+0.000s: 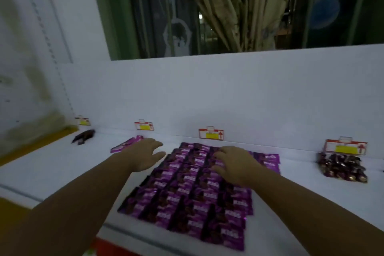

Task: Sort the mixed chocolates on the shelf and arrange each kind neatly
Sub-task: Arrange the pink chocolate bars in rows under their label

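Sorting nearly complete — purple packets [187,191] tiled in rows mid-shelf [52,172]. Right hand [234,162] rests spread on the grid; left hand [145,155] hovers open at its edge. Left to place, seemingly: loose purple packets [124,144], one dark wrapper [84,136]; brown pile [342,167] stands apart.

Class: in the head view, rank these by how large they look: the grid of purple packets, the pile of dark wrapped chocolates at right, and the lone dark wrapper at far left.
1. Grid of purple packets, largest by far, though nearest.
2. Pile of dark wrapped chocolates.
3. Lone dark wrapper, smallest, though farthest.
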